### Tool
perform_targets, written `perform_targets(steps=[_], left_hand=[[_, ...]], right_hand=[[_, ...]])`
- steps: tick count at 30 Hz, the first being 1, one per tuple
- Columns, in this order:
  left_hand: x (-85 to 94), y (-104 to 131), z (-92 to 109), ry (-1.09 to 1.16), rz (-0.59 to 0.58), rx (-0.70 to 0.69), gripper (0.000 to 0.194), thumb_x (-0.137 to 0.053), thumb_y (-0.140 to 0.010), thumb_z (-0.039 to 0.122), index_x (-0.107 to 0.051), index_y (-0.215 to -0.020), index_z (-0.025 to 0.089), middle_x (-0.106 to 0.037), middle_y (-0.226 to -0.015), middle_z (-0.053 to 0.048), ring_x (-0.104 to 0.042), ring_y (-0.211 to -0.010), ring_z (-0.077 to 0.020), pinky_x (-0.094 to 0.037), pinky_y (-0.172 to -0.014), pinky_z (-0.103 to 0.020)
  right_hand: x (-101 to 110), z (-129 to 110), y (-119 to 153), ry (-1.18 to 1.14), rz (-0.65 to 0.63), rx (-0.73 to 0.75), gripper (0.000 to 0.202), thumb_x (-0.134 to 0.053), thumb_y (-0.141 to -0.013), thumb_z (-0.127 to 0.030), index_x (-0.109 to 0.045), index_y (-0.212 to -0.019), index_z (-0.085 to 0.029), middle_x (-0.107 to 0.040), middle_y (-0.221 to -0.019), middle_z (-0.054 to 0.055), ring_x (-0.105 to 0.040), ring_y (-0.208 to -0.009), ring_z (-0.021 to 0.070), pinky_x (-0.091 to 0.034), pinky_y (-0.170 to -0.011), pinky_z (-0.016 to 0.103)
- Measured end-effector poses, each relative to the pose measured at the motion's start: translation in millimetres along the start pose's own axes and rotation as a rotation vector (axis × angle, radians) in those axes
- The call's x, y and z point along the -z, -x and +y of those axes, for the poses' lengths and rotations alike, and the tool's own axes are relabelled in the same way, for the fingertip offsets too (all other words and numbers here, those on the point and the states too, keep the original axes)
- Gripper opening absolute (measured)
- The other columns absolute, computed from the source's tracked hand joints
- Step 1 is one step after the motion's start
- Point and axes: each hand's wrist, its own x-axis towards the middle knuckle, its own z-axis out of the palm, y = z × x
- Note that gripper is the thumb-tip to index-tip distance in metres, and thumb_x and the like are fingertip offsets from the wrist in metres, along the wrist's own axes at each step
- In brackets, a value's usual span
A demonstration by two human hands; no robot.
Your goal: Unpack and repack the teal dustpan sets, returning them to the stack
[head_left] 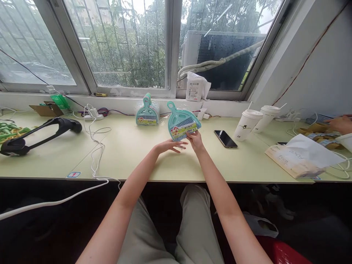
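A mint-green mini dustpan and brush set, in clear wrapping with a printed label, is tilted above the table in front of me. My right hand pinches its lower right edge between thumb and fingers. Just under its lower left edge is my left hand, palm turned toward the set, fingers stretched out and apart; whether they touch the wrapping I cannot tell. Behind and to the left, a stack of similar wrapped dustpan sets stands upright near the window wall.
A phone and two white cups with straws are on the right, beside a tissue pack. White cables and a black headset-like frame lie left. Another person's hand shows at far right. The table's front edge is near.
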Motion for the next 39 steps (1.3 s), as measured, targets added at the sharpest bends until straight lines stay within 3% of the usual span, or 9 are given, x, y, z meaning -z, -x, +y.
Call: perform_targets(steps=[2, 6, 10, 13, 19, 28, 36, 39], left_hand=[[-3.3, -3, -3, 0.019, -0.033, -0.025, 0.058, -0.074, -0.076, 0.044, -0.059, -0.127, 0.022, -0.057, -0.135, -0.018, -0.061, -0.116, -0.0303, -0.050, -0.093, -0.045], [2.6, -14, -10, 0.134, 0.189, -0.232, 0.055, -0.069, -0.080, 0.047, -0.058, -0.128, 0.022, -0.054, -0.140, -0.014, -0.055, -0.124, -0.0273, -0.046, -0.100, -0.041], [9.0, -20, -14, 0.157, 0.312, -0.249, 0.054, -0.073, -0.077, 0.037, -0.058, -0.125, 0.020, -0.059, -0.134, -0.012, -0.057, -0.120, -0.0273, -0.050, -0.094, -0.039], [6.3, -18, -14, 0.135, 0.307, -0.219, 0.056, -0.074, -0.074, 0.034, -0.056, -0.126, 0.020, -0.059, -0.133, -0.012, -0.061, -0.113, -0.0274, -0.054, -0.087, -0.040], [-4.4, -10, -4, 0.075, 0.213, -0.204, 0.056, -0.066, -0.081, 0.045, -0.052, -0.129, 0.020, -0.064, -0.125, -0.015, -0.069, -0.097, -0.0276, -0.056, -0.080, -0.042], [-7.3, -9, -4, 0.081, 0.231, -0.193, 0.055, -0.070, -0.079, 0.039, -0.051, -0.128, 0.021, -0.065, -0.122, -0.015, -0.071, -0.091, -0.0264, -0.055, -0.080, -0.041], [-1.0, -12, -7, 0.054, 0.193, -0.210, 0.055, -0.066, -0.081, 0.043, -0.052, -0.128, 0.018, -0.065, -0.122, -0.017, -0.071, -0.093, -0.0267, -0.056, -0.079, -0.038], [-1.2, -11, -7, 0.056, 0.190, -0.211, 0.055, -0.067, -0.080, 0.041, -0.052, -0.128, 0.018, -0.064, -0.124, -0.016, -0.071, -0.093, -0.0269, -0.056, -0.080, -0.038]], right_hand=[[0, -3, 0, -0.015, 0.009, 0.013, 0.039, -0.078, -0.059, -0.011, -0.057, -0.090, -0.023, -0.072, -0.089, -0.001, -0.068, -0.099, 0.0185, -0.056, -0.093, 0.037], [4, -3, -2, -0.006, 0.015, -0.024, 0.040, -0.079, -0.059, -0.010, -0.058, -0.091, -0.023, -0.072, -0.091, -0.001, -0.068, -0.099, 0.0192, -0.057, -0.093, 0.037], [11, -1, -6, -0.009, -0.019, -0.078, 0.041, -0.079, -0.058, -0.008, -0.060, -0.091, -0.022, -0.072, -0.096, 0.000, -0.068, -0.099, 0.0192, -0.057, -0.094, 0.037], [16, -2, -7, 0.009, -0.047, -0.102, 0.039, -0.078, -0.059, -0.007, -0.061, -0.090, -0.021, -0.072, -0.094, 0.000, -0.069, -0.096, 0.0190, -0.057, -0.094, 0.038], [22, -7, -8, 0.009, -0.078, -0.094, 0.038, -0.079, -0.058, -0.008, -0.062, -0.090, -0.021, -0.073, -0.098, 0.001, -0.069, -0.097, 0.0198, -0.057, -0.093, 0.038], [21, -3, -10, 0.034, -0.026, -0.085, 0.040, -0.082, -0.057, -0.012, -0.061, -0.089, -0.022, -0.073, -0.097, 0.001, -0.069, -0.094, 0.0190, -0.058, -0.090, 0.037], [24, -14, -7, 0.067, -0.142, -0.123, 0.035, -0.080, -0.058, -0.009, -0.063, -0.088, -0.020, -0.074, -0.095, 0.002, -0.069, -0.096, 0.0210, -0.057, -0.092, 0.039], [23, -15, -6, 0.076, -0.116, -0.124, 0.033, -0.078, -0.061, -0.009, -0.063, -0.088, -0.021, -0.074, -0.095, 0.002, -0.069, -0.095, 0.0207, -0.057, -0.092, 0.040]])
